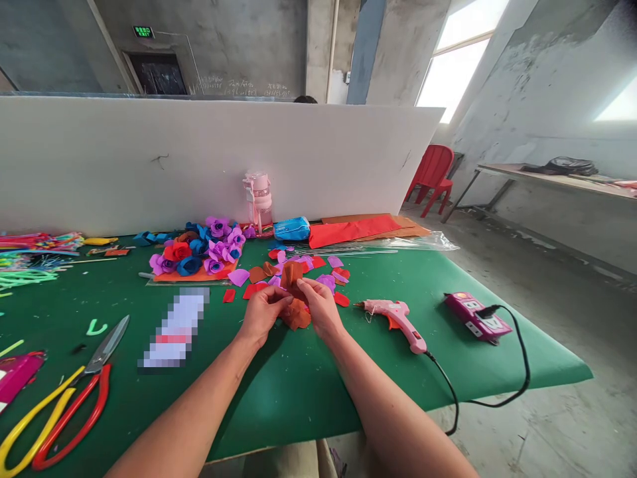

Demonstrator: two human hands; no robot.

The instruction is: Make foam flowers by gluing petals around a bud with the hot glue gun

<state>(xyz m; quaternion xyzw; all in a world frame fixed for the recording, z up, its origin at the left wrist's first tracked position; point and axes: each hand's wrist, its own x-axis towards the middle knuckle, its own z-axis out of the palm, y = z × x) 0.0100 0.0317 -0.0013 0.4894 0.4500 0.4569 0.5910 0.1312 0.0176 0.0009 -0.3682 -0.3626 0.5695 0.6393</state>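
Both hands meet over the middle of the green table, pinching a brown paper petal (291,273) between them. My left hand (263,312) is closed, thumb against fingers, at the petal's lower left edge. On the right side, my right hand (321,307) grips the same petal with thumb and fingertips. More brown petals (297,316) lie just below the hands, partly covered by them. Around and behind the fingers are scattered purple petals (326,282) and red petals (341,299). A pink glue gun (398,318) rests to the right of my right hand.
Finished paper flowers (199,249) are heaped at back left. Scissors (94,372) lie front left, near a blurred-out sheet (176,325). A pink bottle (257,199), blue packet (291,229) and red paper (353,230) sit before a white board (199,159). A power strip (478,317) is at right.
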